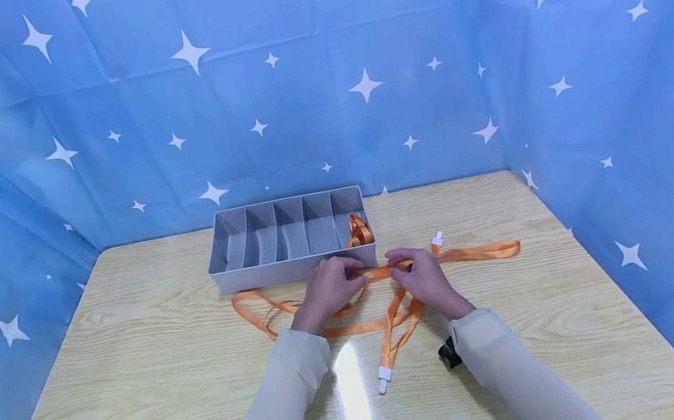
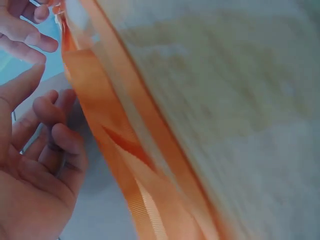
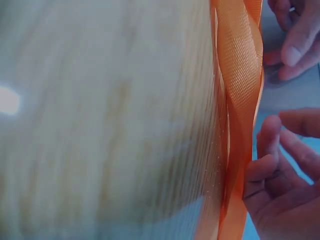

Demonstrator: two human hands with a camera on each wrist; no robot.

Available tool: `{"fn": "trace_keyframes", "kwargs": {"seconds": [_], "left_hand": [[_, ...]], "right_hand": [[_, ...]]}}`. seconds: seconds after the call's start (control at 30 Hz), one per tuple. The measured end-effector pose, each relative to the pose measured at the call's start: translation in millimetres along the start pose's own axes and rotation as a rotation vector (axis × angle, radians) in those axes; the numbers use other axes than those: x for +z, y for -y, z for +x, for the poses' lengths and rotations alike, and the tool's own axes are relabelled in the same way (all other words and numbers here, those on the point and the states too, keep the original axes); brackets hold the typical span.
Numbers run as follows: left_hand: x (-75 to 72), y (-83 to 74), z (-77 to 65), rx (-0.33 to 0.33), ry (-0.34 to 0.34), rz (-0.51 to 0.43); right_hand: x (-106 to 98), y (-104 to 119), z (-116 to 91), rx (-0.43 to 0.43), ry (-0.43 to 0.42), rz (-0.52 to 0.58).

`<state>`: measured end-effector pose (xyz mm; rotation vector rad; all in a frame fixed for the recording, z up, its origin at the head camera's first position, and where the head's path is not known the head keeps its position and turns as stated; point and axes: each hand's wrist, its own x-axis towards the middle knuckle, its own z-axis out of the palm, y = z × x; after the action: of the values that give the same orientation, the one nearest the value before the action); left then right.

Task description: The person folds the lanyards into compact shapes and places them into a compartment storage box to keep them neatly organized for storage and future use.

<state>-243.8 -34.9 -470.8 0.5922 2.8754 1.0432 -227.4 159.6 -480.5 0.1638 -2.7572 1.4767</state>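
Orange lanyards (image 1: 357,328) lie in loops across the table, with a white plastic clip (image 1: 385,376) at the near end and another white clip (image 1: 438,239) farther back. My left hand (image 1: 333,286) is over the lanyard strap just in front of the grey box. Its fingers (image 2: 67,137) are loosely bent beside the orange strap (image 2: 95,95). Facing it, my right hand (image 1: 420,276) is at the same strap, a short gap away. Its fingertips (image 3: 270,127) are close together, with the strap (image 3: 240,55) running alongside rather than between them.
A grey box (image 1: 294,271) with several compartments stands at the back of the table; its rightmost compartment holds a coiled orange lanyard (image 1: 357,230). A small black object (image 1: 448,355) shows beside the right sleeve. Blue star-printed curtains (image 1: 292,98) surround the wooden table (image 1: 140,391).
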Motion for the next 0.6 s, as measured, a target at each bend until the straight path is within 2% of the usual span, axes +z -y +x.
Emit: {"fn": "trace_keyframes", "kwargs": {"seconds": [0.23, 0.4, 0.6], "left_hand": [[2.6, 3.7, -0.5, -0.037, 0.031, 0.024], [4.0, 4.4, 0.6, -0.057, 0.068, 0.044], [4.3, 6.2, 1.0, -0.067, 0.071, 0.049]], "right_hand": [[2.9, -2.9, -0.1, -0.030, 0.030, -0.033], [3.7, -4.7, -0.4, -0.017, 0.056, -0.034], [3.4, -6.1, 0.5, -0.014, 0.056, -0.017]]}}
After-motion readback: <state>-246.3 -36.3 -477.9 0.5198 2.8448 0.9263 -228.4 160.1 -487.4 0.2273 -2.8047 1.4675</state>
